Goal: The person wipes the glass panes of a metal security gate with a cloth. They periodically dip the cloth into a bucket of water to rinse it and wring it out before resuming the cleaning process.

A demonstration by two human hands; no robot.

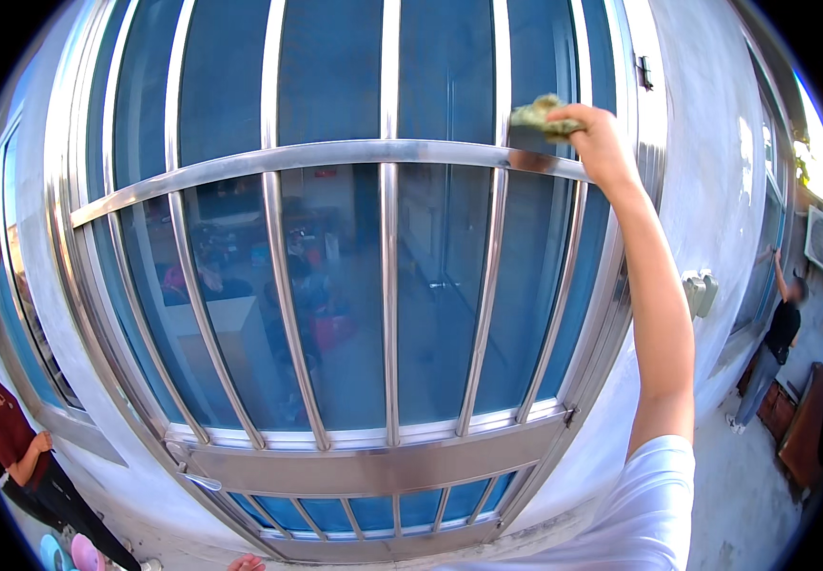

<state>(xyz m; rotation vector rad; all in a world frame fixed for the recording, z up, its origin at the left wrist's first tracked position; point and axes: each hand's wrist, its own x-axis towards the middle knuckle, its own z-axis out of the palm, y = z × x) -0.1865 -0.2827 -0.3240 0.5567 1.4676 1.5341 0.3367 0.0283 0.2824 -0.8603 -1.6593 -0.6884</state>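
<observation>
With my right arm stretched up, my right hand (599, 143) grips a crumpled greenish cloth (541, 118). The cloth is close to the upright stainless-steel bars (502, 78) of a barred metal door, just above its curved-looking crossbar (425, 151). Whether it touches the metal or the blue-tinted glass (447, 78) behind is unclear. Only a few fingers of my left hand (245, 563) show at the bottom edge, low in front of the door; most of that hand is cut off. A door handle (200, 482) sits low on the left side of the door.
At the left, a person (8, 421) in a dark red top reaches up to another window. Pink (86, 553) and light-blue basins (54, 553) stand by their feet. Far right, another person (782, 321) reaches to a window near brown boards (804, 428). Outlet covers (700, 292) protrude from the wall.
</observation>
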